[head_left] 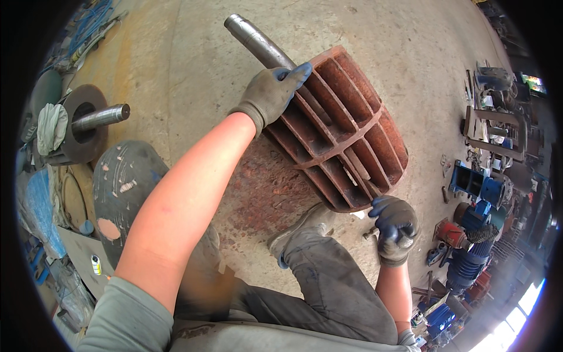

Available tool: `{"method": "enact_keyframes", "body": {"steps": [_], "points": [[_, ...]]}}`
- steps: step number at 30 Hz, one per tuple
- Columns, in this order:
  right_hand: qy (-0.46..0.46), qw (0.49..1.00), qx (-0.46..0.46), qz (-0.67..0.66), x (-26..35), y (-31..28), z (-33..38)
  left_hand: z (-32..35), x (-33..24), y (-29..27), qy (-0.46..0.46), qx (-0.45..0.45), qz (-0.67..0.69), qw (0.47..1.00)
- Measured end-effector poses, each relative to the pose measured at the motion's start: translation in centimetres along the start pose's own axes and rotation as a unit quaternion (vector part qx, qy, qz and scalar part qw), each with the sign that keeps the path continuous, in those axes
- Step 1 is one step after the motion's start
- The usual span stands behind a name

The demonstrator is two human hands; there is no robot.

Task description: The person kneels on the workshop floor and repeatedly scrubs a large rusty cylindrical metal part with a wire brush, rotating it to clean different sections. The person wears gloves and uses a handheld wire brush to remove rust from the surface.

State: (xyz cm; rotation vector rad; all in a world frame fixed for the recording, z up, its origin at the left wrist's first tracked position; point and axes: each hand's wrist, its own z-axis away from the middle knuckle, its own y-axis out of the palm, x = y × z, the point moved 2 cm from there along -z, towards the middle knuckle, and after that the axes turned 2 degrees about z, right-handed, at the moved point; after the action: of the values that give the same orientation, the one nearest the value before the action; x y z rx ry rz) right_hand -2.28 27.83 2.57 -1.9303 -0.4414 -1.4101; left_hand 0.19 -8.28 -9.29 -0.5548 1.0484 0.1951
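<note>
Rusty ribbed drum (pixel 345 144) on the concrete floor (pixel 428 76), beside a boot. Left hand (pixel 272 94) lies over its shaft end, grip unclear; right hand (pixel 397 229) clenches a thin tool (pixel 373 189). Steady bracing should limit rolling.

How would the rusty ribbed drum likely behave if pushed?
The rusty ribbed drum looks heavy and stiff, judging by its thick metal build. Its rounded outline and protruding shaft suggest it might rock or roll.
</note>
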Motion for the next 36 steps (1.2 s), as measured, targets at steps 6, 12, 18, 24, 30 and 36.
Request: {"method": "enact_keyframes", "body": {"steps": [6, 12, 18, 24, 30, 36], "points": [[-0.136, 0.99, 0.0, -0.028, 0.1, 0.6, 0.2, -0.1, 0.5, 0.2, 0.004, -0.003, 0.026, 1.0], [-0.138, 0.989, -0.05, 0.01, 0.3, 0.9, 0.0, -0.5, 1.0, 0.3, -0.01, -0.008, 0.032, 0.999], [-0.137, 0.987, 0.022, 0.081, -0.4, 1.2, 0.0, -0.4, 0.7, 0.3, -0.016, 0.013, 0.03, 0.999], [-0.169, 0.986, -0.011, 0.015, -0.5, 1.2, 0.5, -0.2, 0.4, 0.1, -0.003, 0.015, 0.035, 0.999], [-0.062, 0.997, 0.002, 0.056, -1.4, 0.6, -0.8, -0.5, 0.6, -0.3, -0.039, 0.03, 0.027, 0.998], [-0.002, 0.945, -0.213, -0.247, 2.4, -3.4, -5.1, 0.0, 0.3, 0.3, 0.02, 0.003, 0.053, 0.998]]}}
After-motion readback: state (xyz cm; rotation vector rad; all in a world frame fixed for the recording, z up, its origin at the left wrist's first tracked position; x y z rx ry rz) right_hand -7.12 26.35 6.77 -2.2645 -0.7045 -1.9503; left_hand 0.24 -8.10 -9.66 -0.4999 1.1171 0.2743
